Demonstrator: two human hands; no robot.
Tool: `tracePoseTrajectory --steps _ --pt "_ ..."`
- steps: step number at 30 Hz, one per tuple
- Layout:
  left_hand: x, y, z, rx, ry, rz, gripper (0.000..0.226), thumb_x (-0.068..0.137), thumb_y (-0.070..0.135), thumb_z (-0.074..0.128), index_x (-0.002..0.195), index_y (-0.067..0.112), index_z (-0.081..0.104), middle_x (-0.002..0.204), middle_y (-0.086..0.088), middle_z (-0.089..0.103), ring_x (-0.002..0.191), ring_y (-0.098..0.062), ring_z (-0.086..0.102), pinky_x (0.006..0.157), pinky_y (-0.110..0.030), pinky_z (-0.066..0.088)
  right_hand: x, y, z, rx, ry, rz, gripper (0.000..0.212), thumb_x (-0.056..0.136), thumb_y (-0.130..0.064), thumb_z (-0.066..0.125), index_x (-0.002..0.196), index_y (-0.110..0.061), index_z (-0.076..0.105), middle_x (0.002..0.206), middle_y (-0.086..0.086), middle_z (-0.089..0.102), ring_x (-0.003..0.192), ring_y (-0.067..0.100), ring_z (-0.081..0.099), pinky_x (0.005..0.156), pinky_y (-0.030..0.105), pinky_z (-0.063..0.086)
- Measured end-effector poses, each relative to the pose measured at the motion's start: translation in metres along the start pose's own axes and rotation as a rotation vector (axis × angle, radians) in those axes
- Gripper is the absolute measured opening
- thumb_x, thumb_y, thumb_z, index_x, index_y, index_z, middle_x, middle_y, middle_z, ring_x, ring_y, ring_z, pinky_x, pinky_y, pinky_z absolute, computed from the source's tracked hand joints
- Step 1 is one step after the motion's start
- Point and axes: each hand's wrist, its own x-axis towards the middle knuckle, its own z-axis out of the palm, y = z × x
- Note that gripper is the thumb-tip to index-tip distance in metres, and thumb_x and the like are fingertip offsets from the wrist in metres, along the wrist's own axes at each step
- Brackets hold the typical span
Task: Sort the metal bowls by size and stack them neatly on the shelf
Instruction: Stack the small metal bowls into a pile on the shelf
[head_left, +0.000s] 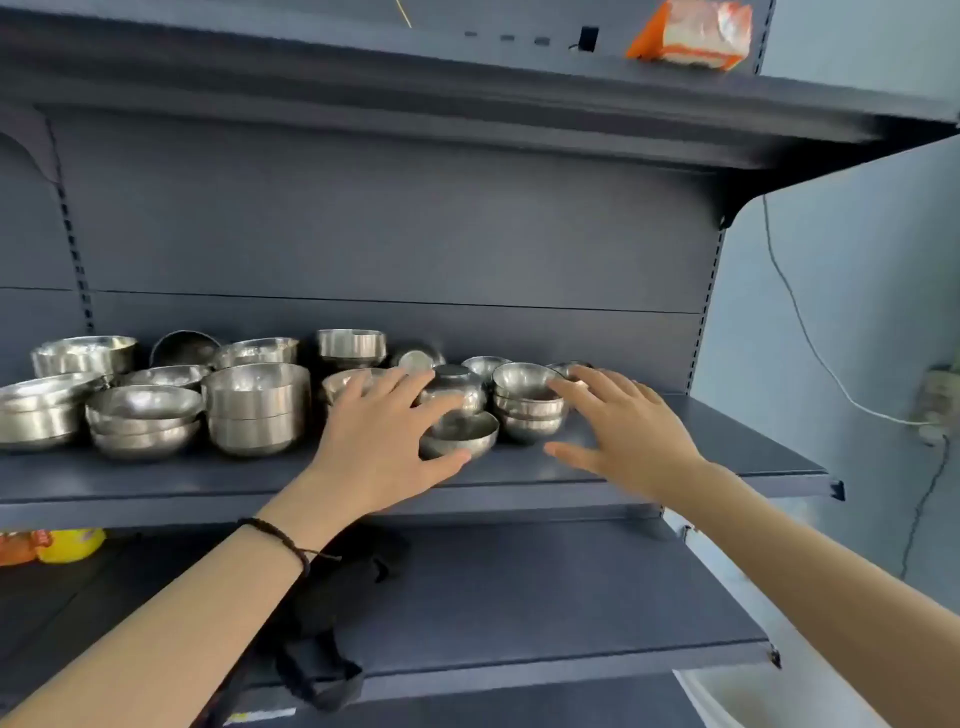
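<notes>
On the middle shelf (701, 447), my left hand (379, 441) and right hand (623, 426) hover spread, gripping nothing, flanking a loose small bowl (460, 434) beside the small-bowl stack (527, 410). Sorting looks midway; next I'd nest that bowl onto the stack.

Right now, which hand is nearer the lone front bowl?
Left. The left hand sits at the lone front bowl, thumb by its edge; the right hand is apart to its right, by the small bowl stack.

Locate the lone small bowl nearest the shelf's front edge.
Head view, centre: the small bowl sits on the middle shelf between the left hand and right hand, in front of an upside-down bowl.
</notes>
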Motion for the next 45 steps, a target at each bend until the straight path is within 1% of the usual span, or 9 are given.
tracePoseTrajectory --steps 8,13,17,21,25,28,35,39,45 --pt "0.087 0.014 0.046 -0.070 0.013 0.019 0.074 0.078 0.078 0.022 0.138 0.043 0.050 0.149 0.005 0.047 0.140 -0.022 0.039 0.113 -0.045 0.029 0.066 0.073 0.052 0.035 0.057 -0.053 0.076 0.084 -0.078 0.029 0.148 -0.038 0.035 0.154 -0.005 0.038 0.141 0.022 0.036 0.113 0.042 0.031" --pt "0.165 0.019 0.070 -0.280 -0.164 -0.022 0.069 0.084 0.073 0.046 0.145 0.043 0.035 0.149 0.015 0.043 0.139 -0.013 0.035 0.108 -0.037 0.030 0.120 0.104 0.077 0.426 -0.051 0.181 0.052 0.092 -0.059 0.049 0.139 -0.037 0.045 0.132 -0.008 0.055 0.117 0.016 0.053 0.097 0.039 0.047" --pt "0.201 0.027 0.090 -0.345 -0.381 -0.010 0.096 0.073 0.080 0.058 0.152 0.044 0.017 0.156 0.015 0.031 0.145 -0.015 0.028 0.112 -0.039 0.027 0.152 0.118 0.102 0.740 -0.147 0.300 0.039 0.092 -0.046 0.058 0.128 -0.029 0.057 0.117 -0.003 0.064 0.102 0.018 0.061 0.077 0.027 0.051" --pt "0.216 0.025 0.107 -0.382 -0.499 -0.017 0.115 0.065 0.080 0.066 0.154 0.046 0.002 0.162 0.019 0.017 0.149 -0.013 0.016 0.117 -0.037 0.023 0.170 0.122 0.113 0.936 -0.260 0.352 0.026 0.094 -0.031 0.059 0.118 -0.022 0.060 0.108 0.003 0.067 0.090 0.026 0.071 0.067 0.028 0.059" --pt "0.222 0.025 0.121 -0.397 -0.566 -0.054 0.127 0.051 0.084 0.068 0.151 0.051 -0.002 0.162 0.021 0.013 0.149 -0.015 0.013 0.115 -0.039 0.028 0.183 0.123 0.127 0.956 -0.435 0.308 0.024 0.095 -0.026 0.054 0.110 -0.013 0.067 0.090 0.013 0.071 0.068 0.019 0.070 0.059 0.027 0.059" --pt "0.221 0.027 0.124 -0.394 -0.553 -0.072 0.127 0.048 0.085 0.066 0.150 0.053 -0.001 0.160 0.021 0.018 0.147 -0.016 0.018 0.111 -0.038 0.032 0.185 0.125 0.135 0.964 -0.518 0.261 0.028 0.094 -0.019 0.048 0.116 -0.011 0.063 0.080 0.015 0.070 0.068 0.020 0.072 0.058 0.027 0.059" --pt "0.217 0.047 0.123 -0.479 -0.576 -0.177 0.123 0.051 0.084 0.067 0.149 0.056 -0.003 0.158 0.011 0.027 0.140 -0.020 0.035 0.107 -0.035 0.040 0.187 0.142 0.136 0.923 -0.564 0.221 0.032 0.091 -0.015 0.041 0.112 -0.005 0.062 0.098 0.022 0.073 0.076 0.025 0.075 0.069 0.033 0.062" --pt "0.221 0.068 0.124 -0.570 -0.570 -0.172 0.116 0.067 0.071 0.072 0.152 0.050 -0.005 0.160 0.010 0.023 0.143 -0.019 0.029 0.105 -0.027 0.034 0.181 0.159 0.131 0.893 -0.608 0.247 0.030 0.092 -0.018 0.042 0.110 -0.002 0.060 0.093 0.012 0.074 0.076 0.022 0.076 0.077 0.034 0.061" --pt "0.227 0.072 0.123 -0.886 -0.601 -0.236 0.118 0.065 0.064 0.079 0.151 0.054 -0.002 0.161 0.017 0.014 0.147 -0.010 0.019 0.113 -0.025 0.024 0.180 0.179 0.126 0.997 -0.478 0.295 0.027 0.098 -0.031 0.051 0.100 -0.013 0.070 0.079 -0.001 0.075 0.065 0.021 0.073 0.060 0.030 0.057"
